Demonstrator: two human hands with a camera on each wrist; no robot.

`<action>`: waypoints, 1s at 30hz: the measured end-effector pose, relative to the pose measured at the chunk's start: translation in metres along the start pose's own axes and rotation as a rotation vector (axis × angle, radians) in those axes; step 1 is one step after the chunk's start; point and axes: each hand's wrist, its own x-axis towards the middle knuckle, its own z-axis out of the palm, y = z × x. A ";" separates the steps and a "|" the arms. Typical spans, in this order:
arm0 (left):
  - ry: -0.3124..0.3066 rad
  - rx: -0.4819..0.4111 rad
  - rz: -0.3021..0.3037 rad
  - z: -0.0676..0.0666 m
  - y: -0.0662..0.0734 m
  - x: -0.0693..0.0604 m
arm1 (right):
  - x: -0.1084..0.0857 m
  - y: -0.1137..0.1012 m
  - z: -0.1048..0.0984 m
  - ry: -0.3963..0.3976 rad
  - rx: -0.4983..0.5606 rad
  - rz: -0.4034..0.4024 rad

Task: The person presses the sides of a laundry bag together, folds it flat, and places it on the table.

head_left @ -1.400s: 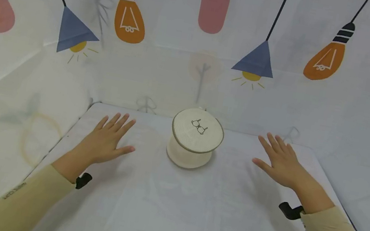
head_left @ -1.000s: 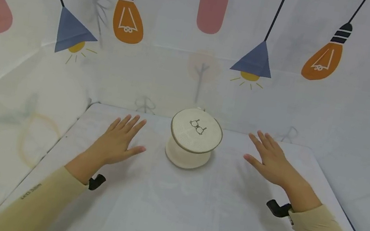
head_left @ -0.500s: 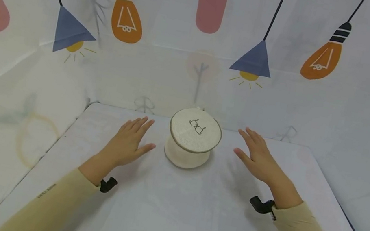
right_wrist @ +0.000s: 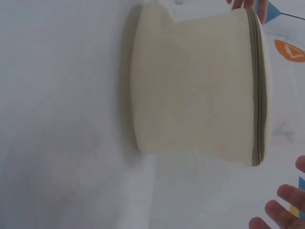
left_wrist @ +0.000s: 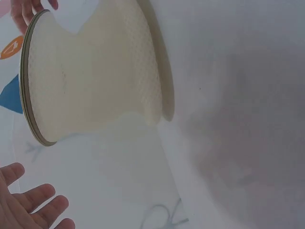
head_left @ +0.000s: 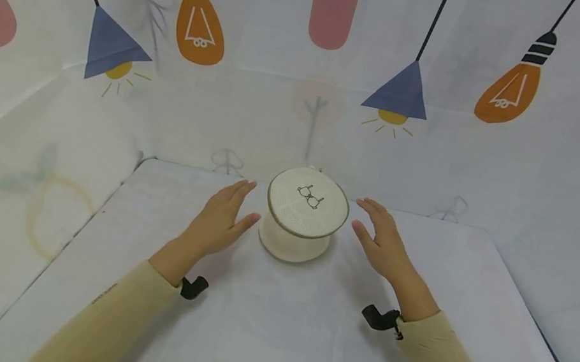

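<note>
A cream mesh laundry bag (head_left: 307, 203) stands upright on the white table. Its round top has brown trim and a small dark line drawing, and its sides pinch in at the middle. My left hand (head_left: 221, 221) hovers just left of it, fingers extended and thumb toward the bag. On the other side, slightly farther off, is my right hand (head_left: 386, 243), also with extended fingers. Neither hand appears to touch the bag. The left wrist view gives the bag's side (left_wrist: 95, 76) beside my left fingers (left_wrist: 35, 198); the right wrist view shows its brown edging (right_wrist: 257, 90) near my right fingers (right_wrist: 281, 214).
A white covered table (head_left: 263, 332) carries the bag near its back edge. Behind and around it hangs a pale sheet (head_left: 255, 116) printed with lamps, bulbs and pink shapes. A black strap piece (head_left: 194, 288) sticks out at the left wrist, another (head_left: 381, 318) at the right.
Both hands have moved inward from the table's sides toward the bag, the left going right and the right going left. The bag has stayed in place.
</note>
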 end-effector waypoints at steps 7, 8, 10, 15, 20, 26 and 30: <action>0.029 -0.078 -0.017 0.007 0.009 0.011 | 0.008 0.001 0.019 0.112 0.120 -0.046; 0.029 -0.088 -0.022 0.008 0.010 0.013 | 0.009 0.001 0.021 0.124 0.131 -0.040; 0.026 -0.100 -0.037 0.010 0.012 0.017 | 0.012 0.000 0.026 0.145 0.163 -0.020; 0.039 -0.141 -0.069 0.015 0.015 0.028 | 0.022 -0.006 0.036 0.174 0.266 0.062; 0.045 -0.211 -0.104 0.021 0.019 0.038 | 0.031 -0.011 0.044 0.194 0.316 0.154; 0.066 -0.284 -0.151 0.030 0.022 0.044 | 0.038 -0.012 0.052 0.203 0.401 0.241; 0.076 -0.334 -0.154 0.038 0.023 0.046 | 0.035 -0.008 0.055 0.189 0.418 0.267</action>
